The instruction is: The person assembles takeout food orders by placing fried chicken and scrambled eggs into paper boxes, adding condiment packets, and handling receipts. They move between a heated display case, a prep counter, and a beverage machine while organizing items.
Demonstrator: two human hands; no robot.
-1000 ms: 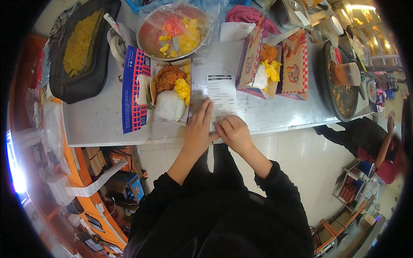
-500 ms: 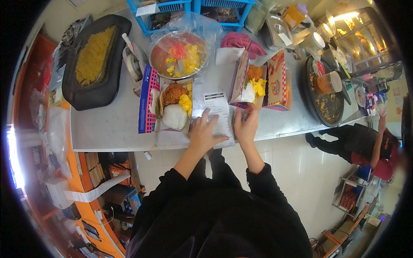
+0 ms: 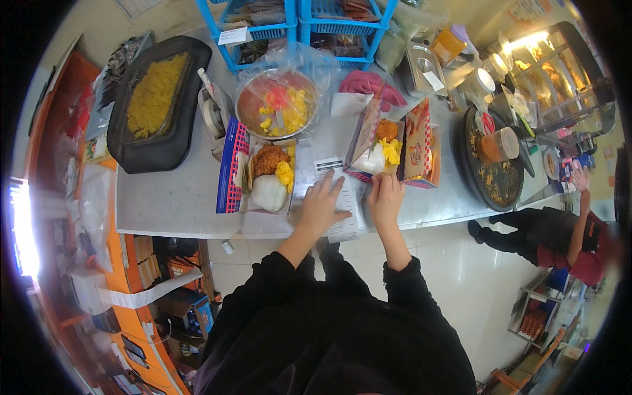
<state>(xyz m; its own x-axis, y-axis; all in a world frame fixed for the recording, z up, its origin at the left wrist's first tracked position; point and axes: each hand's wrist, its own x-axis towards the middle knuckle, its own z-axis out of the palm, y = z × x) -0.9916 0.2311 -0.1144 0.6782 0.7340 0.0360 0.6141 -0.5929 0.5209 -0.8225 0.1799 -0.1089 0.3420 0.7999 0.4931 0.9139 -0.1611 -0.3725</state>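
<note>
My left hand lies with fingers spread on a printed paper slip at the counter's front edge. To its left stands an opened meal box with a blue checked side, holding fried chicken, a white rounded portion and yellow egg-like pieces. My right hand has its fingers drawn together on the front edge of a second meal box, which holds similar food. A printed red-and-cream panel rises on that box's right. My fingers hide part of its front edge.
Behind the boxes are a steel bowl under clear plastic, a pink cloth and blue baskets. A black tray of yellow crumbly food sits left, a round black pan right. A person stands far right.
My right hand's fingers have come together on the right box's front edge. That box's panels stand closer together. My left hand stays on the slip; the whole view has shifted slightly.
</note>
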